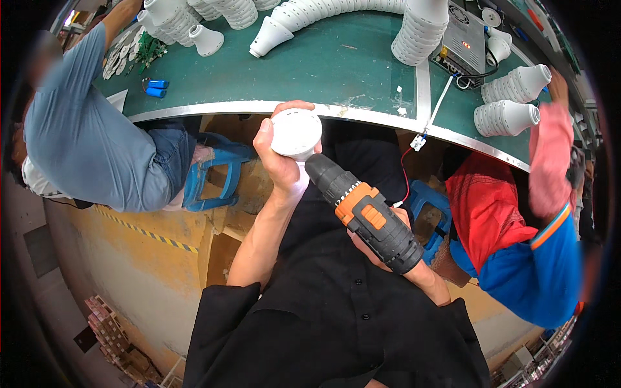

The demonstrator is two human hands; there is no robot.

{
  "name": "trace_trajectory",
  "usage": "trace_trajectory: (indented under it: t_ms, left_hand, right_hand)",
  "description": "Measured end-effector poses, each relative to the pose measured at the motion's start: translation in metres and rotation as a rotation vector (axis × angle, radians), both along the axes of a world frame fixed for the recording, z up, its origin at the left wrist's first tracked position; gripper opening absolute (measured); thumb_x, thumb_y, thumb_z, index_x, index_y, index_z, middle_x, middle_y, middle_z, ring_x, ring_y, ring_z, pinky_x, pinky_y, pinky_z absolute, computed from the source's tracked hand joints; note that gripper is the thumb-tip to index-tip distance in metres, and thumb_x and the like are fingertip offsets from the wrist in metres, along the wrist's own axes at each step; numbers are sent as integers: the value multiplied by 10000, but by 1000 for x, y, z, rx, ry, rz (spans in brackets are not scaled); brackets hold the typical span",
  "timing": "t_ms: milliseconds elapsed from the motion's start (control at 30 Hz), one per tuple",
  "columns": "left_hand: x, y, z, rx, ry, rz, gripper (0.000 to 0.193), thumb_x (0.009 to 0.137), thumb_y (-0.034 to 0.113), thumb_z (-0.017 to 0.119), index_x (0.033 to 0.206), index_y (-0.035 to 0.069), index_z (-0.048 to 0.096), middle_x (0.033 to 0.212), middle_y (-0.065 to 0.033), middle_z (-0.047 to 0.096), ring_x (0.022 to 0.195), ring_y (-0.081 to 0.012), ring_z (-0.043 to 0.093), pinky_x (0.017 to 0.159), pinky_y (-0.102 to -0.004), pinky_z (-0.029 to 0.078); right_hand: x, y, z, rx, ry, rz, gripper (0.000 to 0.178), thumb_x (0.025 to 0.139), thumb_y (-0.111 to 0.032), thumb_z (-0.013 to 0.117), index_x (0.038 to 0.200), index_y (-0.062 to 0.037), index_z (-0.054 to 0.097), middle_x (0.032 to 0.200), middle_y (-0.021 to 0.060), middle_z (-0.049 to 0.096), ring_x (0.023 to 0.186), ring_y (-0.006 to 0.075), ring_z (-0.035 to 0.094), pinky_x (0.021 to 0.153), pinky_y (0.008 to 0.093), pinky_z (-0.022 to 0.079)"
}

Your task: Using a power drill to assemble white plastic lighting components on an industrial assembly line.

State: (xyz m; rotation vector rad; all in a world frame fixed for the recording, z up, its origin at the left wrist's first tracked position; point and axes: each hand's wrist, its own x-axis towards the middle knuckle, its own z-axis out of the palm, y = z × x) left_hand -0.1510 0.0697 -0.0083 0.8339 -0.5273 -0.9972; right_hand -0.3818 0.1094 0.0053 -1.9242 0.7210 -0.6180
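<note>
My left hand (277, 152) grips a round white plastic lamp housing (295, 133) below the edge of the green workbench (336, 61), its flat round face toward the camera. My right hand (388, 249) holds a black and orange cordless drill (365, 213). The drill's black nose points up and left and meets the underside of the housing. My black sleeves and shirt fill the lower middle of the view.
Stacks of white lamp housings (424, 29) lie in rows on the bench. Others (508, 100) lie at the right by a grey power supply box (464, 35). A person in a grey-blue shirt (84, 139) sits left on a blue stool (217, 171). A person in red and blue (517, 233) sits right.
</note>
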Motion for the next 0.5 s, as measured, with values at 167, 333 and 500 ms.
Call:
trace_trajectory:
  t_ms: [167, 333, 500]
  left_hand:
    - [1, 0, 0, 2, 4, -5, 633, 967, 510, 291, 1099, -43, 570, 701, -124, 584, 555, -173, 546, 504, -275, 445]
    - [6, -2, -4, 9, 25, 16, 635, 967, 506, 288, 1101, -46, 571, 691, -131, 575, 544, -179, 542, 497, -282, 445]
    - [10, -3, -2, 7, -23, 1, 638, 968, 500, 272, 1103, -48, 570, 683, -131, 566, 535, -182, 539, 487, -285, 440]
  right_hand:
    - [1, -1, 3, 17, 41, 14, 356, 732, -58, 818, 1055, -137, 692, 1031, 25, 700, 956, 242, 643, 829, 381, 448]
    - [3, -2, 12, 112, 25, -17, 330, 744, -57, 804, 1046, -133, 694, 1021, 31, 704, 968, 245, 655, 819, 377, 456]
    - [3, -5, 13, 257, 43, 12, 296, 749, -59, 799, 1019, -134, 703, 1016, 33, 706, 970, 254, 651, 841, 379, 448]
